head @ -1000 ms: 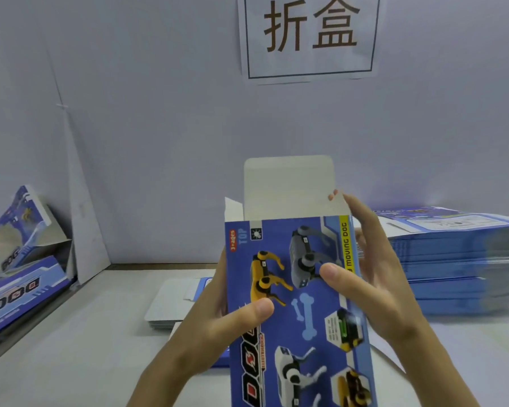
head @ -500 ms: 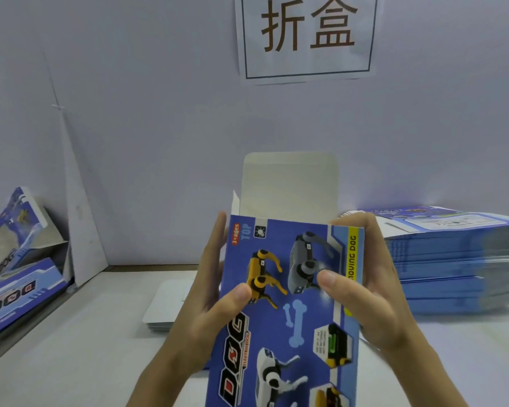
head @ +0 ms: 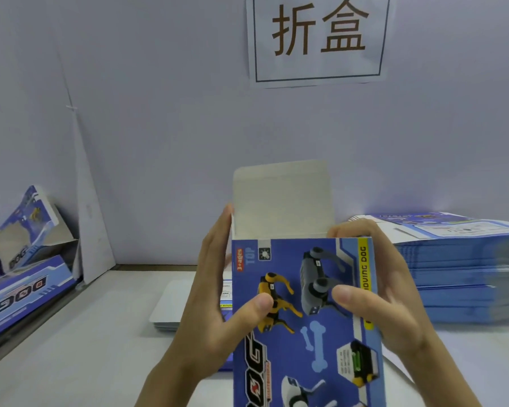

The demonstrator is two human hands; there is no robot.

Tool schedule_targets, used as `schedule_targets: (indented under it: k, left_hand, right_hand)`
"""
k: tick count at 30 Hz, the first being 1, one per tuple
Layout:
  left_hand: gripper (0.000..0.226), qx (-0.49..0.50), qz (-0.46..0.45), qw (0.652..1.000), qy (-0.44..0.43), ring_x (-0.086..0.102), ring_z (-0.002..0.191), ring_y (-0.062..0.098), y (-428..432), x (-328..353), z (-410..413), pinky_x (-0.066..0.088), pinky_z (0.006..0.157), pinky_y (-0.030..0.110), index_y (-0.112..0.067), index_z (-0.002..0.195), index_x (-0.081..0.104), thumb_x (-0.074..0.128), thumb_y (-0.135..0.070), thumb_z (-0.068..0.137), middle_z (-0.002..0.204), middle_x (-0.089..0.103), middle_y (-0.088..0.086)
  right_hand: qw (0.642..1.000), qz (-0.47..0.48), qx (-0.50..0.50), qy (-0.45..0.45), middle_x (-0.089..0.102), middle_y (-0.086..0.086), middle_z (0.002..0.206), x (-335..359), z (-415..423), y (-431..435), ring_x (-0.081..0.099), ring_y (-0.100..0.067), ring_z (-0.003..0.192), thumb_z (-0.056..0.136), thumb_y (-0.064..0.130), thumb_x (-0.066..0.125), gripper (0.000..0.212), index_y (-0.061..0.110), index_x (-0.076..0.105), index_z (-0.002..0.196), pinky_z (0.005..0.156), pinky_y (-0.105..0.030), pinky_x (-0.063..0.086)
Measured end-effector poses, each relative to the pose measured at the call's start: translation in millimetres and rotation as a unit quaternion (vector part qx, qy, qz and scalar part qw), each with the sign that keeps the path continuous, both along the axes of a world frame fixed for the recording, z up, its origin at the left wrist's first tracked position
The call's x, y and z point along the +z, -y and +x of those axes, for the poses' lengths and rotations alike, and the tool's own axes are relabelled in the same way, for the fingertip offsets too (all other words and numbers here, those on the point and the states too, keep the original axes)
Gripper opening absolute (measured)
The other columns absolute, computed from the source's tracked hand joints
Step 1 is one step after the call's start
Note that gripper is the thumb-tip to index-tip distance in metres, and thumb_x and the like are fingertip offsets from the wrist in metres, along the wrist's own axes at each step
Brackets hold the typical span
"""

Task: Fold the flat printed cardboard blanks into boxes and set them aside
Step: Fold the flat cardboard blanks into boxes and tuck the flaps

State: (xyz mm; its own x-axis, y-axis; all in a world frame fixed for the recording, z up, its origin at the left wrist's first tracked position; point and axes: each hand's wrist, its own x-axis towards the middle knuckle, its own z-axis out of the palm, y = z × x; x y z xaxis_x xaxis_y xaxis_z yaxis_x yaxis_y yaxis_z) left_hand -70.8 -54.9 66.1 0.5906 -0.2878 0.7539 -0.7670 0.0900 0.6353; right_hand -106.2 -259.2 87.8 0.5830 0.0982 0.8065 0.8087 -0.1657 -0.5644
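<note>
near centre, the left hand and right hand both grip the upright blue printed cardboard box, thumbs on its front, fingers round its sides, and should, i judge, hold it square while tucking down the pale grey flap standing beyond.

Head view looks forward and down, close over the table

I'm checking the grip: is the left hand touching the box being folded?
Touching. Head view: the left hand lays its thumb on the printed front of the box, fingers along its left edge.
</note>
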Motion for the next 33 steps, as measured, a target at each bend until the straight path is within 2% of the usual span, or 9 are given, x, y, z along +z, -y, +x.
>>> schedule_targets:
  k: [3, 5, 7, 13, 17, 19, 23, 28, 33]
  left_hand:
    - [0.074, -0.040, -0.048, 0.998, -0.021, 0.056, 0.124, 0.018, 0, 4, -2, 0.056, 0.080, 0.025, -0.048, 0.144, 0.030, 0.067, -0.037, 0.080, 0.144, 0.045, -0.014]
    - [0.067, -0.048, -0.076, 0.995, -0.046, 0.061, 0.117, 0.023, 0, 5, -2, 0.058, 0.075, 0.029, -0.053, 0.137, 0.038, 0.064, -0.033, 0.079, 0.140, 0.051, -0.010]
    - [0.064, -0.052, -0.091, 0.994, -0.042, 0.062, 0.115, 0.024, 1, 6, -2, 0.058, 0.074, 0.031, -0.051, 0.137, 0.041, 0.063, -0.032, 0.080, 0.137, 0.054, -0.010]
    - [0.047, -0.070, -0.122, 0.989, -0.037, 0.069, 0.097, 0.025, 3, 5, -1, 0.058, 0.065, 0.030, -0.031, 0.126, 0.052, 0.063, -0.023, 0.081, 0.120, 0.064, -0.004]
    - [0.009, -0.057, -0.148, 0.987, -0.039, 0.058, 0.060, 0.008, 12, 2, -4, 0.049, 0.055, 0.020, -0.031, 0.078, 0.059, 0.062, -0.023, 0.077, 0.074, 0.060, -0.011]
    - [0.017, -0.060, -0.167, 0.983, -0.038, 0.044, 0.051, 0.007, 14, 3, -5, 0.042, 0.050, 0.021, -0.032, 0.064, 0.053, 0.062, -0.022, 0.074, 0.061, 0.046, -0.010]
    - [0.015, -0.129, -0.186, 0.974, -0.031, 0.047, 0.051, 0.006, 11, 8, -8, 0.044, 0.049, 0.019, -0.026, 0.065, 0.053, 0.059, -0.016, 0.074, 0.061, 0.047, -0.008]
    - [0.011, -0.125, -0.204, 0.970, -0.054, 0.049, 0.058, 0.004, 10, 9, -8, 0.046, 0.051, 0.019, -0.024, 0.066, 0.052, 0.059, -0.018, 0.073, 0.071, 0.046, -0.006]
    - [0.016, -0.146, -0.208, 0.962, -0.096, 0.052, 0.051, 0.005, 11, 5, -7, 0.048, 0.048, 0.021, -0.025, 0.061, 0.054, 0.059, -0.015, 0.072, 0.059, 0.050, -0.010]
  right_hand:
    - [1.000, 0.005, -0.005, -0.006, 0.057, 0.001, 0.094, -1, 1, -2, 0.061, -0.007, 0.081, 0.069, 0.031, 0.060, 0.041, 0.017, 0.053, 0.106, 0.072, -0.016, 0.050]
    - [1.000, 0.019, 0.003, -0.016, 0.057, -0.005, 0.095, -2, 2, -6, 0.060, -0.029, 0.084, 0.071, 0.033, 0.060, 0.039, 0.020, 0.054, 0.107, 0.070, -0.032, 0.052]
    - [0.999, 0.033, 0.019, -0.017, 0.056, -0.010, 0.096, -5, 3, -9, 0.056, -0.038, 0.084, 0.072, 0.031, 0.059, 0.039, 0.019, 0.054, 0.108, 0.069, -0.043, 0.052]
    - [0.999, 0.028, 0.044, -0.015, 0.059, -0.007, 0.098, -3, 4, -12, 0.063, -0.014, 0.086, 0.072, 0.027, 0.057, 0.042, 0.012, 0.053, 0.111, 0.075, -0.024, 0.054]
    - [0.994, 0.047, 0.093, -0.029, 0.053, -0.016, 0.092, -3, 4, -12, 0.059, -0.014, 0.078, 0.074, 0.023, 0.053, 0.040, 0.002, 0.051, 0.108, 0.069, -0.021, 0.053]
    - [0.993, 0.063, 0.088, -0.044, 0.048, -0.018, 0.079, -3, 3, -11, 0.052, -0.023, 0.064, 0.071, 0.026, 0.057, 0.036, 0.006, 0.052, 0.101, 0.061, -0.024, 0.050]
    - [0.988, 0.091, 0.109, -0.060, 0.043, -0.003, 0.061, -4, 0, -13, 0.044, -0.016, 0.052, 0.067, 0.025, 0.060, 0.026, 0.012, 0.049, 0.086, 0.050, -0.019, 0.040]
    - [0.994, 0.068, 0.078, -0.031, 0.049, -0.014, 0.084, -3, -1, -18, 0.053, -0.028, 0.063, 0.071, 0.027, 0.058, 0.036, 0.014, 0.052, 0.103, 0.058, -0.029, 0.050]
    - [0.993, 0.069, 0.067, -0.063, 0.040, -0.003, 0.065, -7, 2, -14, 0.038, -0.022, 0.053, 0.065, 0.031, 0.061, 0.021, 0.022, 0.049, 0.080, 0.051, -0.028, 0.035]
